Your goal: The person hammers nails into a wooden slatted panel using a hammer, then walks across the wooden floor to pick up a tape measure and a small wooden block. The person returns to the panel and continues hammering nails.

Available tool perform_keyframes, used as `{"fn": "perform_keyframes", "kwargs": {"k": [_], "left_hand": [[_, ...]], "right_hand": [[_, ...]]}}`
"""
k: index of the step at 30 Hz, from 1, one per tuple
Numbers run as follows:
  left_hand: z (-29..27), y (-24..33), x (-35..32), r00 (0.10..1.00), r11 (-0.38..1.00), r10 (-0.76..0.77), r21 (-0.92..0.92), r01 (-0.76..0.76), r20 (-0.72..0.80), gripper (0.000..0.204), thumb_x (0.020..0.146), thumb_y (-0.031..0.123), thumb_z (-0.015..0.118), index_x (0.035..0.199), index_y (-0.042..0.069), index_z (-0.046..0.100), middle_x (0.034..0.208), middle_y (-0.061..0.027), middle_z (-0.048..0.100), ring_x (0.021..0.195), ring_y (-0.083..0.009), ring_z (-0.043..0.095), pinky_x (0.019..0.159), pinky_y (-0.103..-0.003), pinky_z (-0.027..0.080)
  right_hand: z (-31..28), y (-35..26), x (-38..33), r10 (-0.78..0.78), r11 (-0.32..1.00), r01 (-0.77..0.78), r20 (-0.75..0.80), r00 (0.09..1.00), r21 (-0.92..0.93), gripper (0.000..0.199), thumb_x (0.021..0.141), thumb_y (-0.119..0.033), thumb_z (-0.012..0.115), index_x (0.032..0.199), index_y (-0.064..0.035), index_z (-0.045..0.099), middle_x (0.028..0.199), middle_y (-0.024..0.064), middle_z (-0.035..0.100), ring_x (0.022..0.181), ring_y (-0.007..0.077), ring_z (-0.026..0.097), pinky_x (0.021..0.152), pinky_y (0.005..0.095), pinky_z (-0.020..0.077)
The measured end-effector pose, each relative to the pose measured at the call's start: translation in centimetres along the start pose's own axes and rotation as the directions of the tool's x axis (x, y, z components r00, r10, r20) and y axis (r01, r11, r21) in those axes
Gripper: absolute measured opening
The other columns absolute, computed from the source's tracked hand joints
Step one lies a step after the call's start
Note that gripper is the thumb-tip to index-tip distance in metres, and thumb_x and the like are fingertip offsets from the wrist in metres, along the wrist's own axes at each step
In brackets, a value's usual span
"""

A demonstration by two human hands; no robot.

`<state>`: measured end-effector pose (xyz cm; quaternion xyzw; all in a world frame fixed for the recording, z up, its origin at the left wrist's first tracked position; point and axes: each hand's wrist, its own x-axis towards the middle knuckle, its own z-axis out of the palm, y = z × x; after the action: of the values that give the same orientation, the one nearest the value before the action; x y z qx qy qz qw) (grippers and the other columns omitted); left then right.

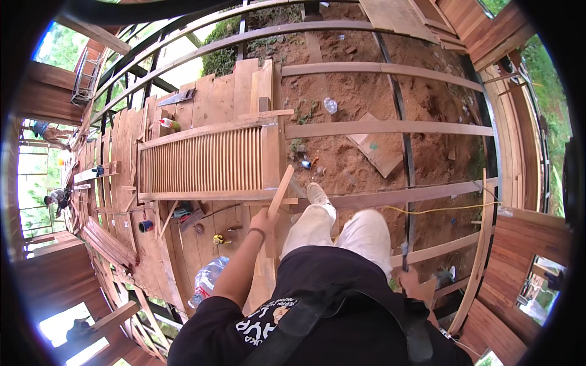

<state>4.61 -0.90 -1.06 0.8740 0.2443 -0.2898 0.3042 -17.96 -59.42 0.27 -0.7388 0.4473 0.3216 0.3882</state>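
The fingers of the left hand [264, 219] are wrapped around the lower end of a short, narrow strip of pale wood [279, 192], which slants up and to the right just left of the frame's centre; its upper end lies against the corner of a long slatted wooden panel [204, 163]. That louvred panel lies flat across reddish floor planks [210, 100] in the centre left of the frame. The right hand [408, 279], low and right of centre, grips the dark handle of a tool [405, 250]; its fingers are closed on it, though what kind of tool it is cannot be told. Between the two hands stretch the person's legs in pale trousers, one light shoe [317, 194] resting on a wooden beam [397, 195] laid over open red earth [360, 97]. A yellow cord [439, 210] runs along that beam toward the right. Near the left forearm, low in the frame, a clear plastic water bottle [207, 279] lies on the planks, with a small yellow tape measure [220, 239] just above it. A dark blue roll of tape [146, 226] sits further left.
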Motion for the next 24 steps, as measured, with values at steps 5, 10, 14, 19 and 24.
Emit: {"fn": "perform_keyframes", "kwargs": {"k": [5,10,14,19,24], "left_hand": [[1.0,4.4,7.2,0.999,1.000,-0.004,0.019,0.004,0.038,0.051,0.088,0.042,0.068,0.120,0.003,0.065,0.098,-0.0218,0.073,0.081,-0.0324,0.073,0.073,-0.041,0.058],[6.0,8.3,14.8,0.986,0.995,-0.061,0.089,0.048,0.153,0.049,0.088,0.045,0.065,0.112,0.002,0.063,0.105,-0.0257,0.070,0.101,-0.0420,0.067,0.089,-0.049,0.053],[12.6,10.5,24.4,0.985,0.992,-0.006,0.123,-0.015,0.171,0.044,0.091,0.044,0.064,0.110,0.004,0.062,0.103,-0.0251,0.071,0.101,-0.0430,0.067,0.089,-0.051,0.052],[21.0,10.6,39.8,0.988,0.959,0.121,0.246,-0.142,0.099,0.041,0.093,0.042,0.062,0.108,0.005,0.062,0.101,-0.0256,0.070,0.098,-0.0428,0.068,0.087,-0.051,0.053],[25.4,8.1,49.3,0.975,0.927,0.223,0.310,-0.214,0.006,0.041,0.094,0.041,0.061,0.112,0.004,0.061,0.100,-0.0248,0.071,0.097,-0.0423,0.068,0.087,-0.051,0.053]], "right_hand": [[0.1,-10.0,8.4,-0.218,0.944,0.152,-0.209,0.953,-0.293,0.014,0.083,-0.012,0.062,0.088,0.0007,0.063,0.069,0.0143,0.063,0.053,0.0244,0.062,0.048,0.0387,0.0489],[3.2,-21.7,17.8,-0.308,0.851,0.244,-0.065,0.949,-0.464,0.031,0.080,-0.021,0.068,0.100,0.0017,0.066,0.093,0.0274,0.069,0.096,0.0455,0.066,0.081,0.0489,0.0519],[8.5,-30.3,29.8,-0.470,0.714,0.447,0.105,0.877,-0.539,0.028,0.080,-0.021,0.068,0.098,-0.0001,0.064,0.092,0.0284,0.067,0.094,0.0471,0.065,0.081,0.0511,0.0512],[18.8,-39.2,45.5,-0.651,0.628,0.674,0.212,0.729,-0.388,0.028,0.083,-0.022,0.065,0.100,-0.0001,0.063,0.090,0.0283,0.067,0.092,0.0480,0.064,0.079,0.0532,0.0498],[27.3,-46.3,54.4,-0.823,0.474,0.850,0.228,0.521,-0.232,0.028,0.087,-0.023,0.066,0.102,-0.0004,0.062,0.086,0.0264,0.067,0.086,0.0462,0.065,0.073,0.0504,0.0501]]}}
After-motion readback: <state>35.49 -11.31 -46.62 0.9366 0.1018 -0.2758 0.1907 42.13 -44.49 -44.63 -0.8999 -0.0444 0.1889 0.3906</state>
